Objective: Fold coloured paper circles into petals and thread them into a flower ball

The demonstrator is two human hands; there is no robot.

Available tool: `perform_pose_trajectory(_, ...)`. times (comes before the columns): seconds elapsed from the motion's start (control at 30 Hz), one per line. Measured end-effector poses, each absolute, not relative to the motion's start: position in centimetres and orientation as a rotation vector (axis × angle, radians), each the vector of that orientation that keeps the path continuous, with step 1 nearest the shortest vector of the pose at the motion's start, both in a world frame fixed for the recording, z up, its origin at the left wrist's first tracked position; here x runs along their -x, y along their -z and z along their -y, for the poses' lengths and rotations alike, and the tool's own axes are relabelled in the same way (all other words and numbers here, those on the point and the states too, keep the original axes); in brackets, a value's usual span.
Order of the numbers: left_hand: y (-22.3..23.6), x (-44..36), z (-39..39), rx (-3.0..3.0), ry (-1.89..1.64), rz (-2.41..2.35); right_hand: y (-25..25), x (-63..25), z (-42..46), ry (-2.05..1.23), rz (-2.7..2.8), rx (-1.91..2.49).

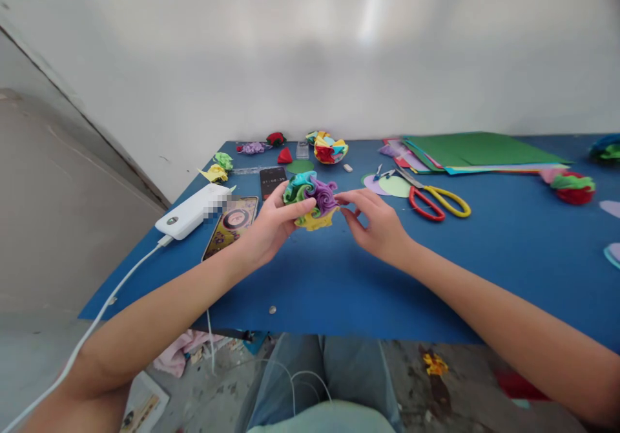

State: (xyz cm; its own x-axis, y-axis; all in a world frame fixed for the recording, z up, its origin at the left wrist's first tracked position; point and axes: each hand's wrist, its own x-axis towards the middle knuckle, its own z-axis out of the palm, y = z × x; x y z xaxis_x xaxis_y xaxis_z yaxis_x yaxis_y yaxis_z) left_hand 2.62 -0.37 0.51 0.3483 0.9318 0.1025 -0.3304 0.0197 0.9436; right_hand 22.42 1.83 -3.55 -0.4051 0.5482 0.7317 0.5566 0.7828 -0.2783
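A ball of curled paper flowers (317,199) in teal, green, purple and yellow is held above the blue table (310,291). Wrapped round its left side is my left hand (276,223), the thumb lying across the front. My right hand (375,223) meets the ball's right edge, with thumb and index finger pinched close to a purple curl. Whatever is between those fingertips is too small to make out. Right of my right hand lie scissors (436,200) with one red and one yellow handle. Behind the ball is a dark phone (272,181) with digits on its screen.
A white power bank (194,211) with a cable lies at left beside a patterned phone (232,226). Coloured paper sheets (484,150) are stacked at the back right. Paper circles (394,186) lie near the scissors. A multicoloured paper ball (330,150) stands near the wall.
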Motion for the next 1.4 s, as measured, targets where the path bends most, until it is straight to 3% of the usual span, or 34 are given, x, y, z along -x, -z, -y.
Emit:
perform_pose_trajectory(0.13,-0.2,-2.3,-0.5,-1.087,-1.110,-0.639,4.0,-22.6,-2.1,-0.092,2.258,0.888)
perform_pose_trajectory(0.83,0.3,-2.2,-1.1,-1.051,-1.068,-0.568,3.4,-22.3,-1.1,0.142,2.262,0.729)
perform_pose_trajectory(1.23,0.5,-2.2,-1.1,-1.261,-1.058,-0.690,3.7,-22.7,-1.9,0.113,2.394,1.066)
perform_pose_trajectory(1.4,0.3,-2.4,-0.6,-1.101,-0.900,-0.718,3.6,-22.7,-2.0,0.064,2.417,1.157)
